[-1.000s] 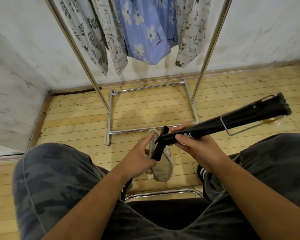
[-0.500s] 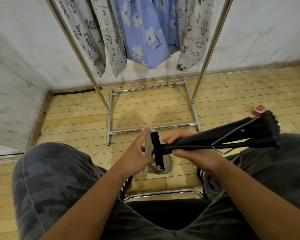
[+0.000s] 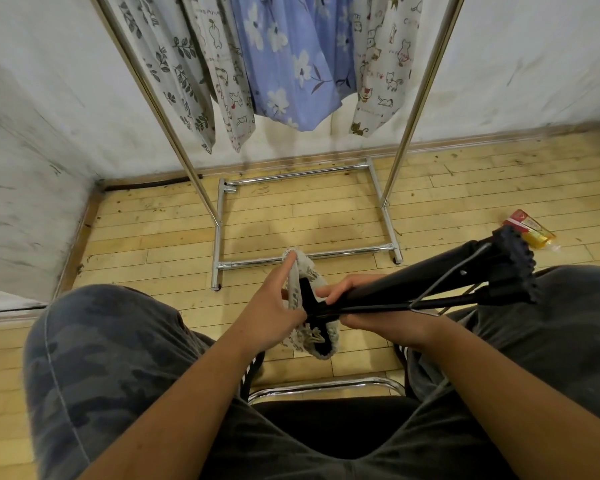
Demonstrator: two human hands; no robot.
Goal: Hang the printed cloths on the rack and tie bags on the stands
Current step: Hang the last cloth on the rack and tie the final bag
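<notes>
Above the knees, the left hand (image 3: 272, 308) pinches the rim of the bag (image 3: 310, 336) between thumb and fingers, with the wrist bent inward. The right hand (image 3: 368, 313) grips the black stand (image 3: 426, 282) near its crossbar, fingers curled over the tube. One end of the stand sits inside the bag; the other points to the right. Behind, four cloths (image 3: 284, 57) hang on the rack (image 3: 219, 220).

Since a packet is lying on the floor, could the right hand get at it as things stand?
Probably not right away. The right hand is gripping the black stand, which lies across the lap between it and the packet on the floor beyond the right knee. It would have to let go first.
</notes>
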